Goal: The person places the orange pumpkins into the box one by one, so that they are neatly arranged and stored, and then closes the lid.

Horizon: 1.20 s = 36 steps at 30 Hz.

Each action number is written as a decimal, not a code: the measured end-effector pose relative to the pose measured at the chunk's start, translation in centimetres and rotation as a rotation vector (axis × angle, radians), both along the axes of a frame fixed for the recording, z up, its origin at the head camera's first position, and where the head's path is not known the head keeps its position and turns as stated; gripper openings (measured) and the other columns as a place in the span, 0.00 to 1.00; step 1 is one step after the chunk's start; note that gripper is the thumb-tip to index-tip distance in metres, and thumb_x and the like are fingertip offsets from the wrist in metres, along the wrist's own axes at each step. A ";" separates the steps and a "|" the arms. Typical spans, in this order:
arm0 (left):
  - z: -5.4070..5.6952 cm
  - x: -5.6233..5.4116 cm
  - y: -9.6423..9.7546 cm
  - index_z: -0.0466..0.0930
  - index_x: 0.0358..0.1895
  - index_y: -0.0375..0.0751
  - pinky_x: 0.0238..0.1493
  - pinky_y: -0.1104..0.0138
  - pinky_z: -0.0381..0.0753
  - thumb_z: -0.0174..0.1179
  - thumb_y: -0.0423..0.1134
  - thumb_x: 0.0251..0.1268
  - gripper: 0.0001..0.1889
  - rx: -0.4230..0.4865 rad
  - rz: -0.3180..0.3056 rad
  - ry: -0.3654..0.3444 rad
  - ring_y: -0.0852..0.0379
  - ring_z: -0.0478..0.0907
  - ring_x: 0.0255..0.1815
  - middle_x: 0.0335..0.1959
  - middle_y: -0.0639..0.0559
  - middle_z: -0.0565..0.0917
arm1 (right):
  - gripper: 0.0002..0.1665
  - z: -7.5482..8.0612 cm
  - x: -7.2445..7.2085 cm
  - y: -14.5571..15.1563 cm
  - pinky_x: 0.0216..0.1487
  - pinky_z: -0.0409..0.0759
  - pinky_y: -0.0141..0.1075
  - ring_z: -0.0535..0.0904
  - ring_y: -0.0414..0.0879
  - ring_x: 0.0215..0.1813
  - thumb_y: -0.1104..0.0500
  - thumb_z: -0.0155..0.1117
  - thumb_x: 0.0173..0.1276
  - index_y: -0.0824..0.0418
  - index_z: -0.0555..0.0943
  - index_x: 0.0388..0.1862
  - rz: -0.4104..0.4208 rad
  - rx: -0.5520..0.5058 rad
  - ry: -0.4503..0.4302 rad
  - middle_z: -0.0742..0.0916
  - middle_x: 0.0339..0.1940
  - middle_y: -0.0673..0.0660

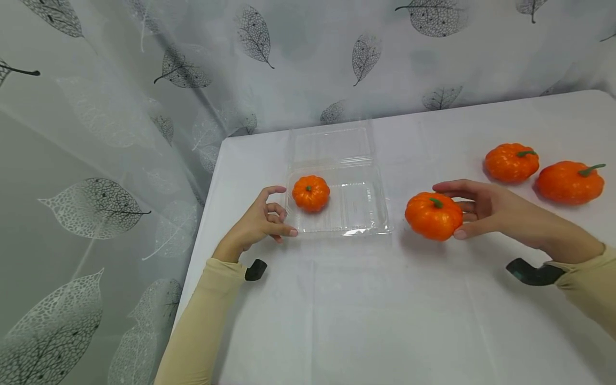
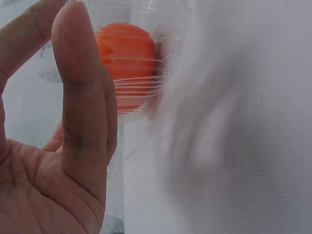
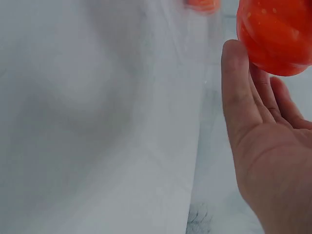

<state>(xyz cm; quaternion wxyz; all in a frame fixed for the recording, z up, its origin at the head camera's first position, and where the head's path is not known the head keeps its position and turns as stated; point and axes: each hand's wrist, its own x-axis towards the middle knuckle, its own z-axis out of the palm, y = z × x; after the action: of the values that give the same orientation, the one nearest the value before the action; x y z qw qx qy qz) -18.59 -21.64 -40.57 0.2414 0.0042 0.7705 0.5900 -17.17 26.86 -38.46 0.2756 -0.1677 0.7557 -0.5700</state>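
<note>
On the table lies a clear plastic clamshell box [image 1: 358,206], its lid [image 1: 332,145] folded back toward the curtain. One small orange pumpkin [image 1: 310,193] sits in the left part of its base. My left hand [image 1: 262,219] holds the box's left edge, thumb at the near corner and index finger farther back; the left wrist view shows the thumb [image 2: 80,83] in front of the box wall. To the right of the box, my right hand [image 1: 491,208] grips a second pumpkin [image 1: 434,216] between thumb and fingers, slightly above the cloth. That pumpkin is partly cut off in the right wrist view.
Two more orange pumpkins with green stems, one [image 1: 511,163] farther back and one [image 1: 569,183] at the right, rest beyond my right hand. A white cloth [image 1: 366,315] covers the table. A leaf-patterned curtain [image 1: 298,59] hangs along the back and left edges.
</note>
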 end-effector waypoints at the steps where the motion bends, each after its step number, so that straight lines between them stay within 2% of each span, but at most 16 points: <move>1: 0.0 0.0 0.0 0.52 0.75 0.53 0.31 0.58 0.88 0.78 0.26 0.49 0.54 0.000 0.000 0.001 0.49 0.79 0.26 0.37 0.45 0.70 | 0.41 0.1 -0.2 -0.5 0.55 0.83 0.37 0.79 0.44 0.64 0.70 0.66 0.68 0.57 0.62 0.77 0.007 -0.019 -0.015 0.74 0.72 0.50; 4: 0.0 0.0 -0.1 0.51 0.75 0.53 0.31 0.58 0.87 0.78 0.27 0.49 0.54 0.000 -0.003 0.004 0.49 0.79 0.26 0.37 0.45 0.70 | 0.41 0.6 -0.6 -1.9 0.56 0.83 0.39 0.81 0.49 0.62 0.69 0.65 0.69 0.56 0.61 0.78 0.022 -0.060 -0.047 0.72 0.73 0.51; 11: -0.1 0.1 -0.2 0.51 0.76 0.52 0.31 0.57 0.88 0.78 0.27 0.49 0.54 0.006 -0.015 0.018 0.48 0.79 0.25 0.38 0.44 0.71 | 0.41 1.2 -1.8 -5.0 0.60 0.79 0.36 0.76 0.44 0.67 0.67 0.68 0.68 0.60 0.62 0.77 0.002 -0.092 -0.072 0.74 0.72 0.53; 18: -0.3 0.0 -0.2 0.52 0.75 0.53 0.31 0.57 0.88 0.78 0.26 0.49 0.54 0.005 -0.012 0.016 0.48 0.79 0.27 0.39 0.43 0.72 | 0.38 1.9 -2.9 -7.2 0.62 0.77 0.34 0.73 0.49 0.68 0.68 0.65 0.70 0.61 0.62 0.76 -0.087 -0.198 -0.154 0.71 0.71 0.57; 22: -0.2 -0.1 -0.2 0.52 0.76 0.53 0.31 0.57 0.88 0.79 0.27 0.49 0.54 -0.006 -0.012 0.016 0.47 0.79 0.27 0.39 0.44 0.72 | 0.38 2.1 -3.4 -8.2 0.62 0.77 0.34 0.72 0.51 0.68 0.68 0.65 0.70 0.61 0.61 0.76 -0.125 -0.213 -0.184 0.70 0.71 0.58; 36: -0.2 0.1 -0.3 0.52 0.76 0.53 0.31 0.57 0.88 0.78 0.28 0.50 0.54 0.003 -0.011 0.013 0.45 0.80 0.27 0.39 0.44 0.72 | 0.43 2.0 -4.9 -11.9 0.61 0.78 0.33 0.74 0.53 0.66 0.63 0.73 0.66 0.59 0.63 0.76 -0.181 -0.142 -0.112 0.70 0.71 0.54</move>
<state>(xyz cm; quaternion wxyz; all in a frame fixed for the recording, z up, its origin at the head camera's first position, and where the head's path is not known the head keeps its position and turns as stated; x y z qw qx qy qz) -18.52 -21.92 -40.78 0.2399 0.0126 0.7709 0.5899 -22.09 14.94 -36.48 0.2524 -0.0859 0.7088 -0.6531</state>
